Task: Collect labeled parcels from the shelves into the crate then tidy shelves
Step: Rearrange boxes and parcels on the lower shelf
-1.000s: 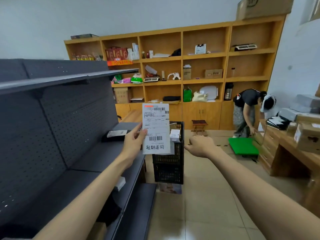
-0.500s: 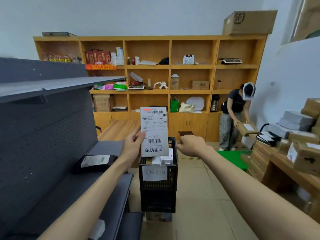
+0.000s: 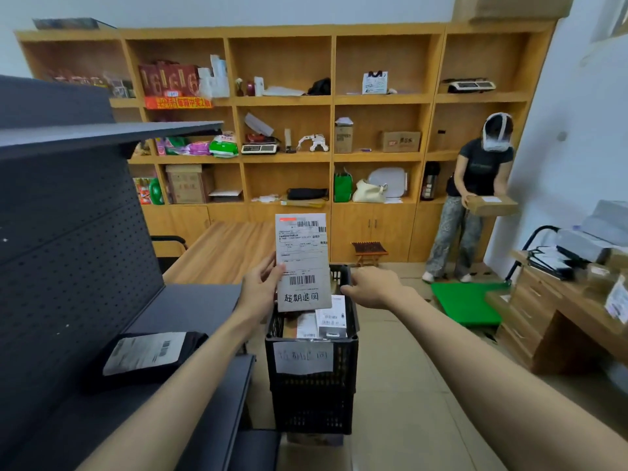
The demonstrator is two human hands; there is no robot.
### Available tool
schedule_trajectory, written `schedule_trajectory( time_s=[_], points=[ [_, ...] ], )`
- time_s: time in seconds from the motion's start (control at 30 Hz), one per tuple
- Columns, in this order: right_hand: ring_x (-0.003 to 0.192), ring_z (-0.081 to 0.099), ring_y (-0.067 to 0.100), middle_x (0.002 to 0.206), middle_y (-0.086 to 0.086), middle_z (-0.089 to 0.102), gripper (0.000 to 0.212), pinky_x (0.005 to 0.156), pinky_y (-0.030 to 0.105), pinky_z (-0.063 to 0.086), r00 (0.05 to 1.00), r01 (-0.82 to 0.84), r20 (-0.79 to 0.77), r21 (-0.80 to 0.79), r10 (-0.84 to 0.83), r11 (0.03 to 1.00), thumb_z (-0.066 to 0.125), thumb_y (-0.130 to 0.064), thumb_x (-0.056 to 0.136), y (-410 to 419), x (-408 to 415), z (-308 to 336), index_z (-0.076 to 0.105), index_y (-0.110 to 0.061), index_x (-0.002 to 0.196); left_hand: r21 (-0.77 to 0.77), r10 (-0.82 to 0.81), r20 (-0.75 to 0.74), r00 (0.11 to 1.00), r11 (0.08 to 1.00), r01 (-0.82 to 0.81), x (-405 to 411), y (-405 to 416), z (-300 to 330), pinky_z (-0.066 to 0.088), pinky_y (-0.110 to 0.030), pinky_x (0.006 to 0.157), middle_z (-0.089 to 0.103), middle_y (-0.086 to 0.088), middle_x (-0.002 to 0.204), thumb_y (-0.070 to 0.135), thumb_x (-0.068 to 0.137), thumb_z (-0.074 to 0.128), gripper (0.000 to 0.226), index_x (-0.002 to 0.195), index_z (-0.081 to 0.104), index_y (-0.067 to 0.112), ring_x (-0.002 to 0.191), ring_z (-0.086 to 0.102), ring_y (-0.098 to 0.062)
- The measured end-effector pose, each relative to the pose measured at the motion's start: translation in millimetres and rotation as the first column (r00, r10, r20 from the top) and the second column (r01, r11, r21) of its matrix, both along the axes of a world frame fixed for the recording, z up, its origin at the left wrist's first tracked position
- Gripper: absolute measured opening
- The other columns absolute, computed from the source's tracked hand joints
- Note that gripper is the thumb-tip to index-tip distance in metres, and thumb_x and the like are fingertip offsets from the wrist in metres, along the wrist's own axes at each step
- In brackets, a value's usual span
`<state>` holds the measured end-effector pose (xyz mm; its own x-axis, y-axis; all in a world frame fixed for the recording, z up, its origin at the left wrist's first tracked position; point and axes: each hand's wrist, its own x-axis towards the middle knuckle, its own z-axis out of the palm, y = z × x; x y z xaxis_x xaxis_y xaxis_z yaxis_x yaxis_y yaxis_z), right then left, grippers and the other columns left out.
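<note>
Left hand [image 3: 260, 288] pinches the labeled flat parcel [image 3: 302, 263] upright, barcode readable, directly above the black crate [image 3: 312, 379] for dropping; right hand [image 3: 372, 287] loosely curled, grip holding nothing, beside it.

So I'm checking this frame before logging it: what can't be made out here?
All in the head view:
- Flat parcel in the left hand: small label print is too fine to read.
- Black crate: its contents are mostly hidden by that parcel and the crate walls; its front paper sign is blurred.
- Right hand: fingertips are hidden behind the parcel.
- Black parcel on the grey shelf: label text is too small.
</note>
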<state>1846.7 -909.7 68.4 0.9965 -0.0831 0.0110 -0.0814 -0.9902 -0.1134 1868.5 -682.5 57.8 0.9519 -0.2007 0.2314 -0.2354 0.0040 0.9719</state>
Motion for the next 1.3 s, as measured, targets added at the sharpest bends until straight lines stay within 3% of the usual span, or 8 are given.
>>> schedule_trajectory(
  time_s=[0.13, 0.3, 0.53, 0.7, 0.8, 0.93, 1.0, 1.3],
  points=[
    [0.080, 0.060, 0.023, 0.080, -0.001, 0.058, 0.036, 0.071, 0.035, 0.046, 1.000, -0.006, 0.016, 0.026, 0.005, 1.000, 0.045, -0.048, 0.095, -30.7, 66.6, 5.0, 0.053, -0.018, 0.076, 0.013, 0.021, -0.013, 1.000, 1.000, -0.021, 61.2, -26.1, 3.9, 0.058, -0.019, 0.068, 0.071, -0.001, 0.120, 0.018, 0.104, 0.051, 0.045, 0.149, 0.046, 0.020, 0.093, 0.072, -0.001],
    [0.077, 0.062, 0.021, 0.082, 0.002, 0.064, 0.041, 0.071, 0.037, 0.050, 0.999, -0.016, 0.044, 0.110, 0.011, 0.994, 0.045, -0.049, 0.096, -67.2, 149.6, -3.4, 0.061, -0.012, 0.086, 0.005, 0.051, 0.015, 0.999, 0.999, -0.052, 133.5, -61.1, 6.1, 0.056, -0.016, 0.063, 0.071, 0.009, 0.109, 0.016, 0.105, 0.050, 0.045, 0.149, 0.044, 0.020, 0.087, 0.071, 0.004],
    [0.084, 0.066, 0.029, 0.081, 0.009, 0.068, 0.047, 0.065, 0.033, 0.045, 1.000, 0.013, -0.020, 0.249, -0.009, 0.968, 0.046, -0.045, 0.097, -97.9, 229.3, -42.4, 0.065, -0.005, 0.081, -0.001, 0.049, -0.078, 0.996, 0.999, -0.049, 209.2, -89.9, -30.1, 0.059, -0.020, 0.069, 0.069, -0.003, 0.124, 0.012, 0.104, 0.050, 0.041, 0.143, 0.049, 0.023, 0.104, 0.069, -0.008],
    [0.068, 0.050, 0.023, 0.069, 0.011, 0.053, 0.042, 0.060, 0.034, 0.037, 0.992, 0.102, -0.005, 0.605, -0.125, 0.790, 0.048, -0.036, 0.100, -101.9, 281.2, -69.4, 0.052, -0.008, 0.068, -0.001, 0.043, -0.146, 0.988, 0.999, -0.044, 265.8, -103.0, -60.8, 0.059, -0.023, 0.070, 0.072, 0.002, 0.119, 0.014, 0.104, 0.051, 0.031, 0.130, 0.058, 0.029, 0.101, 0.072, -0.009],
    [0.082, 0.059, 0.025, 0.103, 0.025, 0.065, 0.043, 0.086, 0.045, 0.050, 0.981, 0.127, -0.006, 0.780, -0.196, 0.613, 0.047, -0.031, 0.101, -94.0, 313.4, -83.5, 0.063, 0.008, 0.104, 0.009, 0.047, -0.185, 0.982, 0.999, -0.046, 303.5, -109.5, -76.6, 0.058, -0.022, 0.064, 0.074, 0.006, 0.111, 0.016, 0.104, 0.052, 0.031, 0.133, 0.059, 0.025, 0.093, 0.073, -0.007],
    [0.090, 0.062, 0.017, 0.094, 0.001, 0.071, 0.028, 0.080, 0.033, 0.049, 0.969, 0.104, -0.002, 0.912, -0.249, 0.396, 0.053, -0.031, 0.099, -79.1, 356.7, -105.0, 0.070, -0.009, 0.095, -0.011, 0.007, -0.236, 0.972, 1.000, -0.010, 350.9, -119.2, -93.6, 0.058, -0.026, 0.066, 0.076, 0.007, 0.105, 0.015, 0.105, 0.051, 0.027, 0.126, 0.064, 0.025, 0.094, 0.074, -0.012],
    [0.099, 0.066, 0.017, 0.105, -0.002, 0.072, 0.026, 0.085, 0.034, 0.053, 0.958, 0.099, 0.001, 0.937, -0.288, 0.334, 0.053, -0.027, 0.099, -74.3, 376.6, -116.1, 0.071, -0.010, 0.106, -0.003, -0.019, -0.250, 0.968, 1.000, 0.018, 374.5, -124.2, -101.2, 0.058, -0.025, 0.065, 0.075, 0.003, 0.108, 0.016, 0.105, 0.050, 0.027, 0.126, 0.065, 0.023, 0.094, 0.074, -0.013],
    [0.100, 0.066, 0.018, 0.103, -0.002, 0.071, 0.018, 0.093, 0.045, 0.053, 0.928, 0.177, -0.038, 0.921, -0.372, 0.348, 0.057, -0.016, 0.097, -80.6, 440.3, -179.8, 0.072, -0.013, 0.106, 0.056, -0.001, -0.351, 0.937, 0.998, 0.022, 456.5, -137.7, -162.9, 0.062, -0.035, 0.072, 0.077, 0.004, 0.106, 0.024, 0.103, 0.055, 0.021, 0.118, 0.071, 0.025, 0.096, 0.074, -0.016]
  ],
)
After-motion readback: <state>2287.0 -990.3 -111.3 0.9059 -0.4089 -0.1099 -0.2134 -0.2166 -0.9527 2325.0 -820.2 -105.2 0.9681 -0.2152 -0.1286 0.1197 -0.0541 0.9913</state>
